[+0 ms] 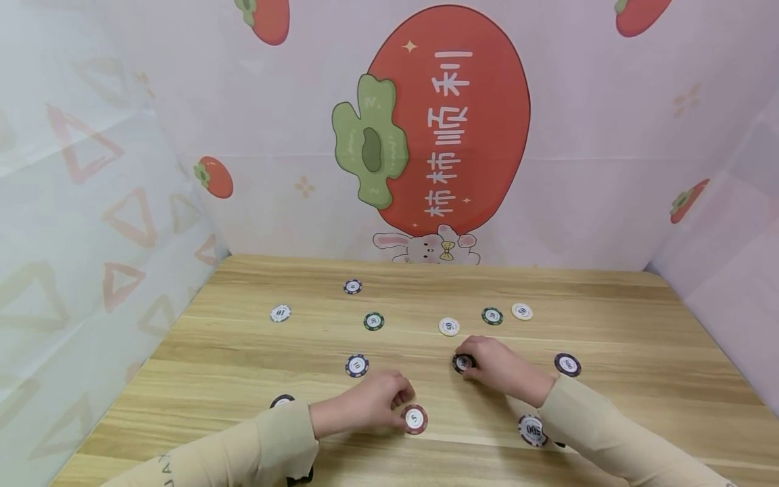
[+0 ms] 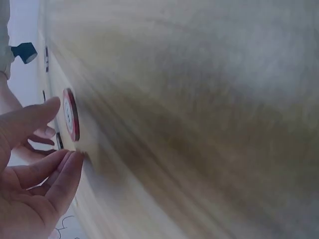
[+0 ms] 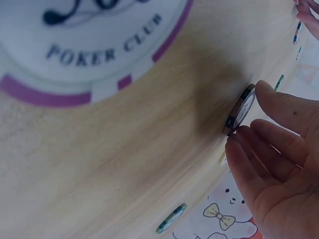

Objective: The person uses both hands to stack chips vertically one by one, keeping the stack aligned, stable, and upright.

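Note:
My left hand [image 1: 372, 402] is low over the wooden table beside a red poker chip [image 1: 415, 419] marked 5. Its thumb tip is right at the chip's edge and the bent fingers sit just beyond it; in the left wrist view the red chip [image 2: 71, 114] lies flat between thumb and fingertips. Farther right, my right hand [image 1: 504, 368] pinches a black poker chip [image 1: 463, 363] by its edges. From the right wrist view, thumb and fingertips meet opposite sides of this black chip [image 3: 241, 110], close over the tabletop.
More chips lie scattered: a blue one [image 1: 357, 365] marked 10, green ones [image 1: 374, 320], white ones [image 1: 449, 327], and a dark one [image 1: 568, 365] at the right. A 500 chip [image 1: 533, 430] is beside the right sleeve [image 1: 599, 426]. A printed cloth [image 1: 280, 203] stands behind the table.

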Motion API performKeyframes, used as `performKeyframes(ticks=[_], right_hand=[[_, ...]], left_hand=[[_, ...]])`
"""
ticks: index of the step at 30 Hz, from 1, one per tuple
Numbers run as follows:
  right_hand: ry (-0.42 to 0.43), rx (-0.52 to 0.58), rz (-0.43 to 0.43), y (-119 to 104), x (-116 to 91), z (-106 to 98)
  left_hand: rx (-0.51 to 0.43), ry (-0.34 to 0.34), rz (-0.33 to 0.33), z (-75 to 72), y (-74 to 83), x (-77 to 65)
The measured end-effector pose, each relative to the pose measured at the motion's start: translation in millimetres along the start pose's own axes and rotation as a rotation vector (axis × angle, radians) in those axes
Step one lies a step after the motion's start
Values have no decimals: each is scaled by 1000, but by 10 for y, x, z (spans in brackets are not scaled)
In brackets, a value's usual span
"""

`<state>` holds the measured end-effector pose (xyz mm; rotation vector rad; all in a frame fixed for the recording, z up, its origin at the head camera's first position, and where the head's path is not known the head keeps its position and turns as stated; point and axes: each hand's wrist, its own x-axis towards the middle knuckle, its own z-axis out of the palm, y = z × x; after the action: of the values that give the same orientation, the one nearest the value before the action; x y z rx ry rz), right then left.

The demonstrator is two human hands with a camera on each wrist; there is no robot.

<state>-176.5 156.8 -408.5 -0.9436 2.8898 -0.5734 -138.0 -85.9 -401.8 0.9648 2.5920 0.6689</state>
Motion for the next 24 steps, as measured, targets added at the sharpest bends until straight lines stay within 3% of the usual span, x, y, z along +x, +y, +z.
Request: performKeyframes(ticks=[11,20,24], right_hand=[[45,-21,-29,1,-15,32],[77,-14,39,-37,-5,8],[94,-23,24,-59,-2,-29]], left_hand=[[-59,44,-8,93,56,-33],[-56,92,-37,166,47,-30],[-60,92,-47,172,53,-33]])
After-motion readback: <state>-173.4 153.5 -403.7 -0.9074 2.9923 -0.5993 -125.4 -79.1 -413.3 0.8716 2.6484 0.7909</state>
